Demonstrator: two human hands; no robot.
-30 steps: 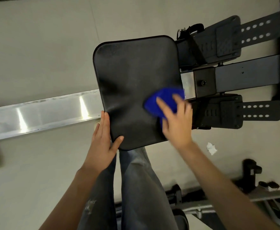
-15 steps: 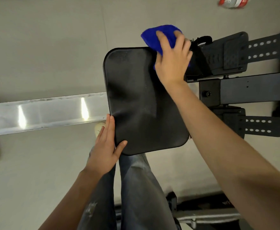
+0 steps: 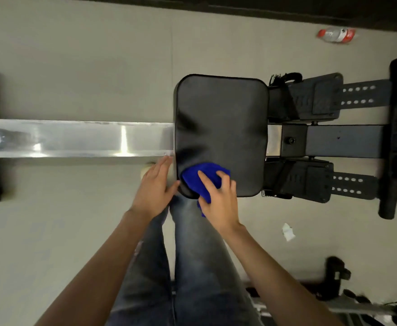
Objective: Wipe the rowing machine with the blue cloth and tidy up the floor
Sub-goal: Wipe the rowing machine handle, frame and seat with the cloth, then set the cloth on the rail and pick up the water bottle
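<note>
The rowing machine's black padded seat [image 3: 221, 128] sits on a shiny metal rail [image 3: 75, 138]. My right hand [image 3: 218, 198] presses the bunched blue cloth [image 3: 198, 178] onto the seat's near left corner, its fingers curled over the cloth. My left hand [image 3: 155, 187] rests with straight fingers against the seat's left edge, thumb at the near corner. Part of the cloth hangs below the seat's edge, hidden under my right palm.
Black footrests [image 3: 310, 182] and the frame [image 3: 340, 141] extend right of the seat. A crumpled white paper scrap [image 3: 287, 231] lies on the floor at the right. A plastic bottle [image 3: 336, 35] lies at the far right. Other gym equipment [image 3: 338, 278] stands lower right. My legs are below the seat.
My right hand has swept the blue cloth from the seat's far right corner back to its near left corner. My left hand stays at the seat's left edge.
</note>
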